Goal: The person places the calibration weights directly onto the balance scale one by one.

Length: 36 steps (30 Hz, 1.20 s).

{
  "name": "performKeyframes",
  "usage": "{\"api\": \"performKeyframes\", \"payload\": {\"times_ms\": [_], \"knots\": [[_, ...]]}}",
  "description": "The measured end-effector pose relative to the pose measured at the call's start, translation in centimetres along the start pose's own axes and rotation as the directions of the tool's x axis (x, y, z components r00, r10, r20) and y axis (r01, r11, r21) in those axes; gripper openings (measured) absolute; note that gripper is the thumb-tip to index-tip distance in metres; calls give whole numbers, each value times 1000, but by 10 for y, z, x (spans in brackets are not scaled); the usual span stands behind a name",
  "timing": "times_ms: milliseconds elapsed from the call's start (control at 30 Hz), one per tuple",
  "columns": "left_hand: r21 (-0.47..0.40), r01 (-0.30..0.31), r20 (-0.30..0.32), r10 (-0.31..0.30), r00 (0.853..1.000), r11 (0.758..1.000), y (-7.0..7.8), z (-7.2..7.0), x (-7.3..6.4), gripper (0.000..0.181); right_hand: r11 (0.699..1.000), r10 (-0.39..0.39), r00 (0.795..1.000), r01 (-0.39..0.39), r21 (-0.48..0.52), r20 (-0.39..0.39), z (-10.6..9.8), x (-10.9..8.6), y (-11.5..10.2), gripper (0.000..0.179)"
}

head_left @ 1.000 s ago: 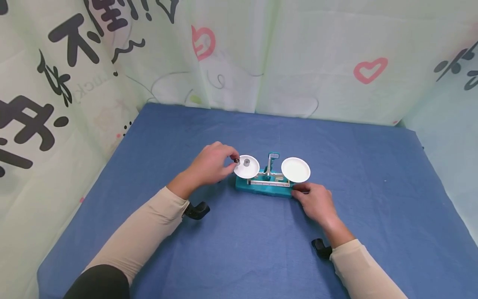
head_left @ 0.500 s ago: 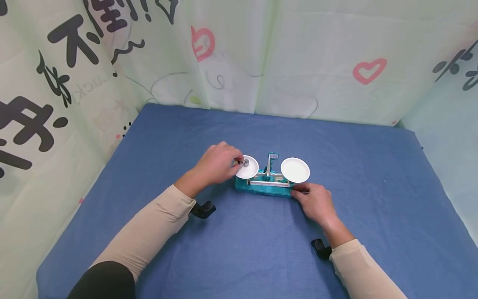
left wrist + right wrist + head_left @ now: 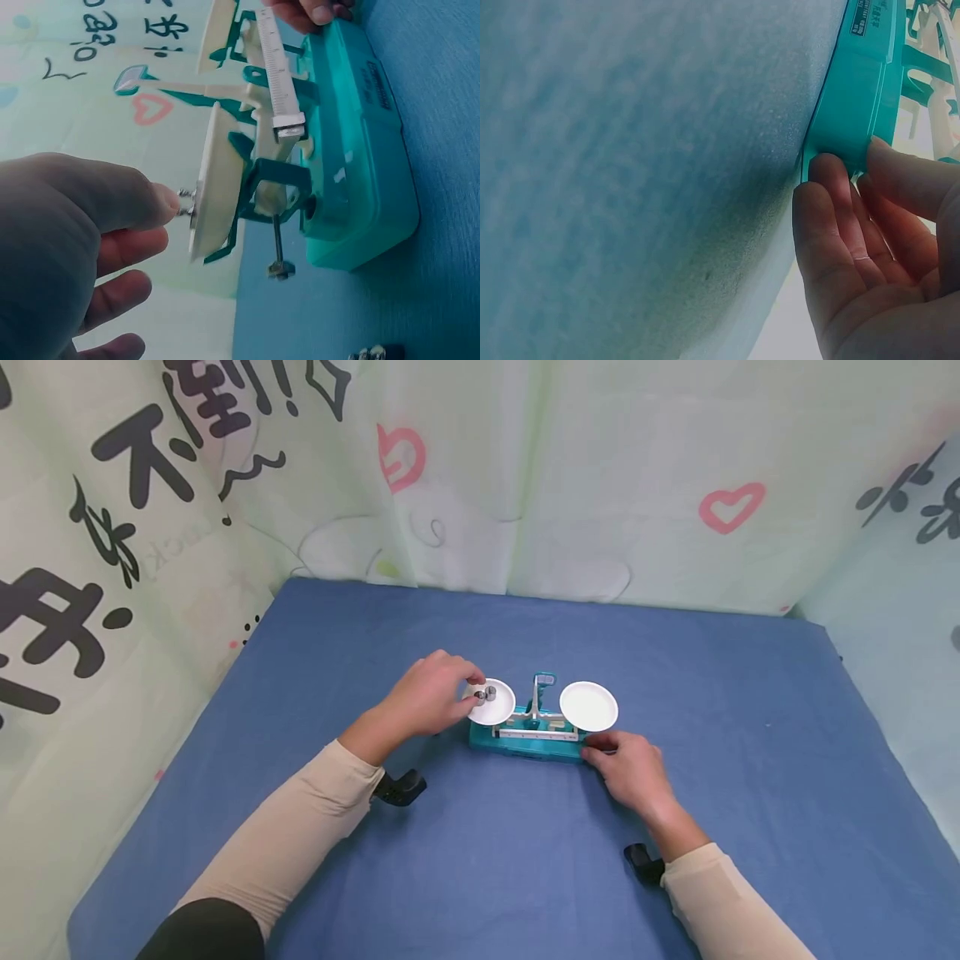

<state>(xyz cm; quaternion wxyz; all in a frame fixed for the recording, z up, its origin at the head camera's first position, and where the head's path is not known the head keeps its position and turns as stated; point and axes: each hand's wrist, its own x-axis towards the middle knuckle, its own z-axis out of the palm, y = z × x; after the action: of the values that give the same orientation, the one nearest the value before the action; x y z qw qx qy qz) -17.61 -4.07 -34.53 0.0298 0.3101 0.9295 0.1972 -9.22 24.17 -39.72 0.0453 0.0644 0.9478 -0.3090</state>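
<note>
A teal balance scale (image 3: 487, 741) with two white pans stands on the blue tabletop. On its left pan (image 3: 504, 710) stand two small metal weights (image 3: 491, 692), side by side. My left hand (image 3: 423, 697) is at that pan's outer edge, with thumb and index finger apart beside the nearer weight. In the left wrist view the thumb tip (image 3: 166, 204) is right by the weights' knobs (image 3: 185, 193), perhaps touching one. My right hand (image 3: 633, 768) grips the right end of the scale's base (image 3: 855, 105), thumb on top and fingers at the end. The right pan (image 3: 588, 706) is bare.
A dark object with shiny metal tops (image 3: 377, 352) lies on the table by the scale's left end, partly out of the left wrist view. A printed cloth curtain (image 3: 600, 485) hangs behind and beside the blue table (image 3: 525, 860).
My left hand brought a second weight onto the left pan beside the first, and its thumb and index finger have since parted. My right hand stays on the base. The head view tilted slightly.
</note>
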Motion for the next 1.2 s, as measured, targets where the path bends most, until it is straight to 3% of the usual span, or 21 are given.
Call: {"api": "performKeyframes", "payload": {"times_ms": [200,467,667,833,1200], "knots": [[-50,33,-15,-33,999,998,-11,2,-7,25,1000,10,1000,-10,6,10,2,-2,0,26],[-226,102,2,-104,995,969,-27,5,-17,35,1000,6,1000,-6,2,5,2,-1,0,26],[-142,124,56,-117,992,982,-42,14,-24,33,1000,7,1000,-7,8,3,1,-1,0,26],[-121,174,89,-164,982,977,-49,28,-28,30,1000,5,1000,-5,13,4,0,-1,0,26],[-49,223,69,-219,973,974,-56,50,-31,29,1000,4,1000,-4,3,1,1,0,0,26]]}}
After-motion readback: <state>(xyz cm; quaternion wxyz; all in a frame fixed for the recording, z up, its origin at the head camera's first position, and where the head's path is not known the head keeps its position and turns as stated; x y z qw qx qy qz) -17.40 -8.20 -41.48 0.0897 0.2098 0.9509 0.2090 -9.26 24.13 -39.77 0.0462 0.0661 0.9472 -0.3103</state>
